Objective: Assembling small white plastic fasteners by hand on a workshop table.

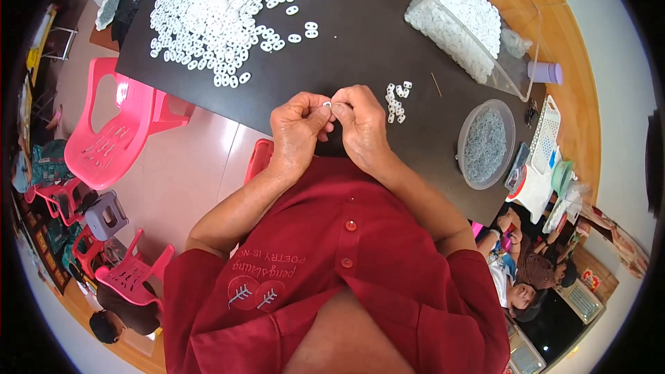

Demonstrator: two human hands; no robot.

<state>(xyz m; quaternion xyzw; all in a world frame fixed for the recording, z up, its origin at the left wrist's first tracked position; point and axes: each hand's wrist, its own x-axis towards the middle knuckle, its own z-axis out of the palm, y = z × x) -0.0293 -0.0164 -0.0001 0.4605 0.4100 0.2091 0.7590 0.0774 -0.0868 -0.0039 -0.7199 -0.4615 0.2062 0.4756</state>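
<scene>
My left hand [299, 125] pinches a small white plastic piece [327, 104] between thumb and fingertips, just over the table's near edge. Against it, my right hand [360, 121] has thumb and forefinger pressed together; whatever is between them is hidden or too small to name. To the right of that hand lies a small group of white two-holed pieces [395, 104], some seemingly joined. A large heap of loose white oval pieces [215, 10], each with two holes, spreads over the table's far left.
A clear bin [450, 34] of white pieces stands at the far right. Nearer are a thin stick [436, 84] and a round tub [487, 144] of small grey pieces. Pink chairs [114, 125] stand left of the dark table [360, 24]. Other people [523, 263] are at the lower right.
</scene>
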